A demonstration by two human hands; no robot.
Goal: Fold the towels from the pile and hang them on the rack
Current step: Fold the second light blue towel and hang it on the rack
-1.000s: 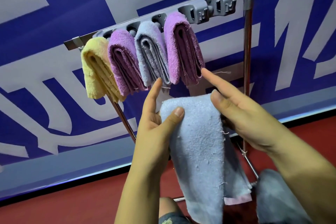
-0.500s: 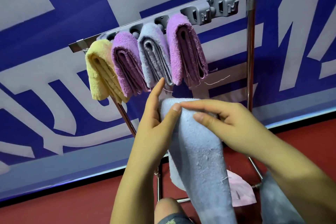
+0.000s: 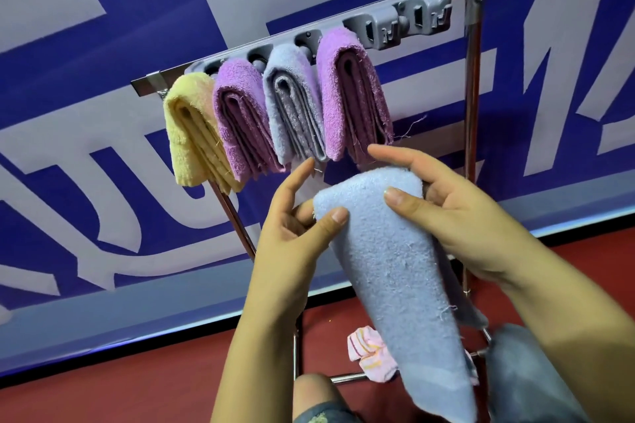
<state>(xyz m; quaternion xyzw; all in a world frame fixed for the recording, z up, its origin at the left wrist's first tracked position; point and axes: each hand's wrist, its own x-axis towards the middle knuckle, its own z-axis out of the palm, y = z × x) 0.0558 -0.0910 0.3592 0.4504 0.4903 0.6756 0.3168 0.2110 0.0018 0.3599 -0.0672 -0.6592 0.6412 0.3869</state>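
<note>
Head view, both hands [image 3: 371, 216] pinching folded blue towel [image 3: 395, 261], below rack [image 3: 472, 134]

The rack [image 3: 472, 106] stands on the red floor [image 3: 137, 385], its top bar with a grey clip strip [image 3: 405, 22] above and beyond both hands [image 3: 292, 227]. Four folded towels hang from it in a row, up and left of the hands: yellow [image 3: 187, 134], purple [image 3: 240, 117], pale blue [image 3: 292, 106], then a second purple [image 3: 350, 93] whose lower edge is just above the right hand [image 3: 457, 216]. A small pink striped cloth [image 3: 369, 352] lies on the floor by the rack's lower bar [image 3: 347, 378], below and between the forearms.
</note>
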